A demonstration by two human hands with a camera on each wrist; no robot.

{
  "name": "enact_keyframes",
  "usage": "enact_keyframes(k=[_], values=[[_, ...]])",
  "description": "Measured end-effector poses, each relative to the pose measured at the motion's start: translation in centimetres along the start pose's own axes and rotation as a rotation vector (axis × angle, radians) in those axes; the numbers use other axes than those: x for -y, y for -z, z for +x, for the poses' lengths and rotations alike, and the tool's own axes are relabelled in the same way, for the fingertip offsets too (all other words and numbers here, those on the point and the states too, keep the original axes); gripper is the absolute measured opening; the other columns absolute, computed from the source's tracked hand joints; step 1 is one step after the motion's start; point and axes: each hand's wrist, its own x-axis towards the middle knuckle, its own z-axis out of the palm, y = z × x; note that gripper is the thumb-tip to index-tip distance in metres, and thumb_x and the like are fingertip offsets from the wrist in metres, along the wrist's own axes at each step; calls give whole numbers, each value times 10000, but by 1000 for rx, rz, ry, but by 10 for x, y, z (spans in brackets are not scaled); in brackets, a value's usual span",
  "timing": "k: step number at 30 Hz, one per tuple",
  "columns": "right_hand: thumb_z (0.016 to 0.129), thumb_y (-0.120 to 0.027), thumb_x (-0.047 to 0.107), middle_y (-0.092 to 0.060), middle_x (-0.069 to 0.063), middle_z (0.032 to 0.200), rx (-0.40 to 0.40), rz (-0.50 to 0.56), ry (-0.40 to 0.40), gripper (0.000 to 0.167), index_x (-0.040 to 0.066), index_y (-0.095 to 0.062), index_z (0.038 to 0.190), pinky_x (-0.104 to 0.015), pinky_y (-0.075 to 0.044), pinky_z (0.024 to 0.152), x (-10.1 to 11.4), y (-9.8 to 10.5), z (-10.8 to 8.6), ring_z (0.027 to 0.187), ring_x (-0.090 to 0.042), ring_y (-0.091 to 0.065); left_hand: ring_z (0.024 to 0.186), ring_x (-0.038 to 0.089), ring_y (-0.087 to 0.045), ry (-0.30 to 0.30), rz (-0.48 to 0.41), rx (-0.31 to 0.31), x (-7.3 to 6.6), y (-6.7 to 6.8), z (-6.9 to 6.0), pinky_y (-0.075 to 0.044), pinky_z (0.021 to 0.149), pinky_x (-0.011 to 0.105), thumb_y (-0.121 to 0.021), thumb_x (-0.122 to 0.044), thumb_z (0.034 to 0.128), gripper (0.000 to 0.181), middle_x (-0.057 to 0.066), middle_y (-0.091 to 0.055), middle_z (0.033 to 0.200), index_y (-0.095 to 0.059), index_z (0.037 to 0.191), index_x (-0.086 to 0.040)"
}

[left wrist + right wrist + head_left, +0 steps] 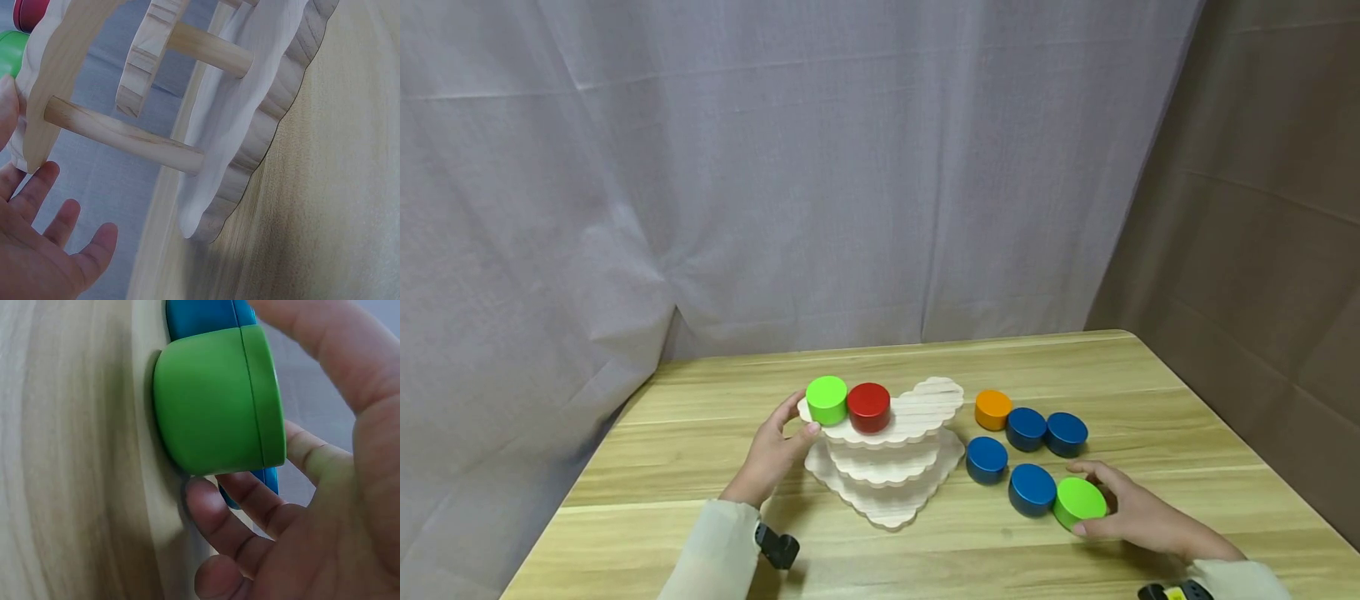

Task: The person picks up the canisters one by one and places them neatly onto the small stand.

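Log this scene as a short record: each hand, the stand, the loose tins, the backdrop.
Left hand: pinches the top tier's edge on the wooden stand
Right hand: curled round a green tin on the table
Stand's top tier: second green tin at left, red tin beside it
Other tins on table: one orange tin, four blue tins
Backdrop: grey cloth

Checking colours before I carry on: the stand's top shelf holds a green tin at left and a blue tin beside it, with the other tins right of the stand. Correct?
Not quite: the head view shows a red tin, not a blue one, beside the green tin on the top shelf; the rest is right.
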Motion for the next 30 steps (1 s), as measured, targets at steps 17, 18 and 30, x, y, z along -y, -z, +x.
enact_keyframes(k=[17,18,30], values=[[800,-771,196,-517,-123,1157,-116,-92,0,594,-10,-466,1266,-222,-427,719,3,0,-2,916,-101,-468,1329,397,-366,-23,0,1,0,0,0,-368,1033,569,-659,-175,916,640,245,-451,1395,-369,1479,-76],[800,-772,199,-523,-110,1131,-138,-116,-4,582,-3,-473,1257,-228,-421,711,5,1,-2,910,-122,-465,1330,398,-364,-25,-2,3,0,0,0,-366,1034,571,-657,-173,918,638,246,-450,1395,-369,1479,-77],[773,-797,183,-555,-84,1054,-349,-257,61,583,-10,-509,1241,-251,-435,671,33,15,7,852,-121,-476,1350,398,-338,-12,-19,11,1,0,0,-259,1075,632,-661,-202,913,659,223,-456,1399,-356,1491,-112]])
